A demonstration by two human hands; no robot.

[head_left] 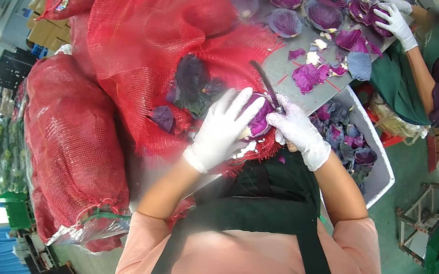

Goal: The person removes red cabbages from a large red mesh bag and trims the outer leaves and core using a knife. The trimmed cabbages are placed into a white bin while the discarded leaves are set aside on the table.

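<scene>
My left hand [220, 130], in a white glove, lies over a red cabbage [260, 120] with its fingers spread and steadies it. My right hand [297, 128], also gloved, grips a knife [265, 78] at the cabbage's right side. The dark blade points up and away from me, and part of the handle shows below the hand. Beneath the cabbage is the frayed edge of a red mesh sack [149, 38]. Dark outer leaves [189, 84] lie in the sack's opening, left of the cabbage.
Purple leaf scraps [308, 77] and cabbages litter the metal table [297, 61]. A white bin [377, 159] of leaves stands below its right edge. Full mesh sacks [74, 143] are piled on the left. At the upper right, a co-worker's gloved hand [395, 25] touches another cabbage.
</scene>
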